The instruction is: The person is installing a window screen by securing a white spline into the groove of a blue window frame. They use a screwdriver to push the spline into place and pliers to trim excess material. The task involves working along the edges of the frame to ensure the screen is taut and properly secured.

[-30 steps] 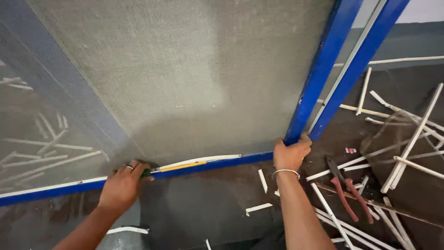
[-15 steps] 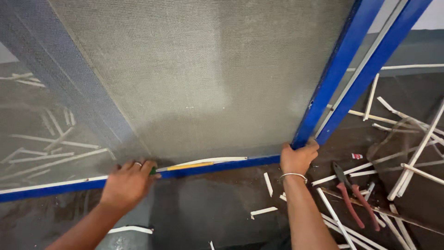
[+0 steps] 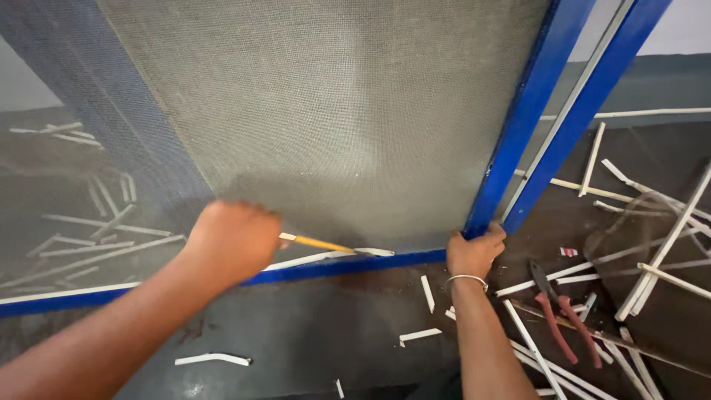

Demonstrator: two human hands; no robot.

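Head view: left hand [image 3: 231, 241] closed on the yellow-handled tool [image 3: 315, 242] should press along the blue metal mesh frame [image 3: 518, 133], while right hand [image 3: 474, 250] grips its corner firmly.

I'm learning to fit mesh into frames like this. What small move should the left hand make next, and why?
Probably slide the yellow-handled tool in the left hand rightward along the blue frame, because the white strip lies along the bottom rail, while the right hand grips the corner.

A workshop — white strip offcuts [image 3: 652, 244] litter the dark floor [image 3: 311, 348], red-handled pliers [image 3: 559, 318] lie there, beside a blue-framed mesh screen [image 3: 518, 141].
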